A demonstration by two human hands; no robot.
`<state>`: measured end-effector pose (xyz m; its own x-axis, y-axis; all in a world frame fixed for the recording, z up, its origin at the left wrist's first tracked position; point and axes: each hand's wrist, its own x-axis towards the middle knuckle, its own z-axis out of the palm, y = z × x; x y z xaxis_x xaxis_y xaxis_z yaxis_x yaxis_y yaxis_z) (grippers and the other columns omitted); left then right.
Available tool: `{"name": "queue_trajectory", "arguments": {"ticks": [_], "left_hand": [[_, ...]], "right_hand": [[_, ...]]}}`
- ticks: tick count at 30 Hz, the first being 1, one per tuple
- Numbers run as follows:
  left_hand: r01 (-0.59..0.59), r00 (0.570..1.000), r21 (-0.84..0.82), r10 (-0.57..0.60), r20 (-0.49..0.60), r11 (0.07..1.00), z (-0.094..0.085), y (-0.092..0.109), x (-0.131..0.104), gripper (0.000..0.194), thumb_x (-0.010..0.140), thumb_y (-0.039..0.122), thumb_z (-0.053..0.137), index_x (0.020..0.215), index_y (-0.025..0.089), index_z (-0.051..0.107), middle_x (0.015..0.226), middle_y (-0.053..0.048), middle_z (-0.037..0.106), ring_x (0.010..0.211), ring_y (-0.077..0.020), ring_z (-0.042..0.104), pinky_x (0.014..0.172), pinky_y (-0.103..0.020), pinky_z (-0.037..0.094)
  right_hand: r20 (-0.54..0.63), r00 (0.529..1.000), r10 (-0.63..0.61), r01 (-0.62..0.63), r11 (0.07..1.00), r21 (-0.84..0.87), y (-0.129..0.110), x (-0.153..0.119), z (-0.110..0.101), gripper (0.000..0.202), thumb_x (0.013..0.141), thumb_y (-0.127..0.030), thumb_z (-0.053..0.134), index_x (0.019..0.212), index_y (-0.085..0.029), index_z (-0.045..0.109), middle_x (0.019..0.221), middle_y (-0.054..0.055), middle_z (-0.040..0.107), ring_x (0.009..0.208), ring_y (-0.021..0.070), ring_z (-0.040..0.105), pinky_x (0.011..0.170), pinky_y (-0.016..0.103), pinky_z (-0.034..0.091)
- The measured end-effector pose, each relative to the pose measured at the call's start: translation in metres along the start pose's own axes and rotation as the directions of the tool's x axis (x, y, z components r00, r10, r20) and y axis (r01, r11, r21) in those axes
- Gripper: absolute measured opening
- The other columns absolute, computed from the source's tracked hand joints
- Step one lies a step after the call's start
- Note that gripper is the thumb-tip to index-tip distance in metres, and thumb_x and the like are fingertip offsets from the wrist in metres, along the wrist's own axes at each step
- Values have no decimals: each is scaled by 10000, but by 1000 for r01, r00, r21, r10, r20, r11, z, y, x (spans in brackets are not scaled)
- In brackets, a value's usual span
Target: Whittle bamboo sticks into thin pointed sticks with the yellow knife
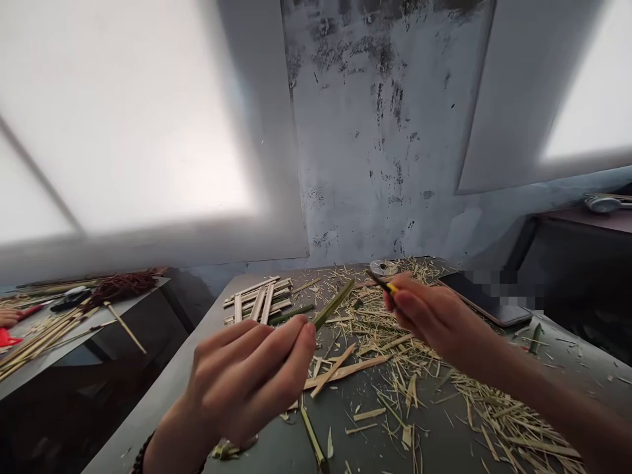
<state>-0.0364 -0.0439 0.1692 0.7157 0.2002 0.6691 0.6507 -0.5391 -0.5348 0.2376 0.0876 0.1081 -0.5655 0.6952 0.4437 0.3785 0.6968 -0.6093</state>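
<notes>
My left hand (247,378) is raised over the near left part of the grey table (162,401), its fingers pinched on a thin green bamboo strip (334,303) that points up and to the right. My right hand (434,319) is held to the right of it, closed on a small knife with a yellow handle and a dark blade (382,283). The blade tip points left, towards the strip's far end, a short gap apart.
Bamboo shavings and splinters (444,388) cover the table. Several cut bamboo slats (259,299) lie at its far left. A dark tablet (486,299) and a small round tin (382,267) sit at the back. A side table (59,329) at left holds sticks and red cord.
</notes>
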Motion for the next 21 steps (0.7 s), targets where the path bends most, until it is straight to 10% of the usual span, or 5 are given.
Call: {"name": "queue_trajectory", "arguments": {"ticks": [6, 14, 16, 21], "left_hand": [[69, 996, 6, -70, 64, 998, -4, 7, -2, 153, 1002, 2, 594, 1098, 79, 684, 1029, -172, 845, 788, -193, 799, 667, -346, 652], [164, 975, 6, -162, -153, 986, -3, 25, 3, 188, 989, 31, 593, 997, 167, 722, 986, -82, 854, 719, -188, 788, 603, -328, 647], [91, 992, -9, -90, 85, 996, 1, 15, 2, 192, 1038, 55, 535, 1068, 110, 716, 1054, -109, 852, 753, -172, 796, 646, -321, 651], [-4, 998, -7, 3, -60, 1000, 18, -8, -6, 185, 1050, 88, 544, 1071, 76, 728, 957, -103, 851, 702, -143, 775, 596, -268, 614]], "right_hand": [[160, 985, -62, 73, 995, -63, -29, -12, 20, 621, 1084, -732, 193, 836, -245, 488, 633, -15, 514, 522, 149, 435, 557, 323, 324], [-28, 982, 186, -188, 958, -215, 59, 34, 11, 571, 1061, -671, 229, 957, -220, 563, 488, -30, 414, 389, 176, 346, 482, 324, 182], [-51, 987, 153, -160, 970, -184, 56, 31, 4, 547, 1074, -670, 240, 961, -231, 548, 524, -29, 436, 430, 178, 390, 504, 324, 221], [40, 999, -24, 26, 999, -41, 5, 4, 0, 600, 1088, -723, 184, 892, -248, 492, 648, -20, 494, 529, 151, 434, 549, 305, 328]]}}
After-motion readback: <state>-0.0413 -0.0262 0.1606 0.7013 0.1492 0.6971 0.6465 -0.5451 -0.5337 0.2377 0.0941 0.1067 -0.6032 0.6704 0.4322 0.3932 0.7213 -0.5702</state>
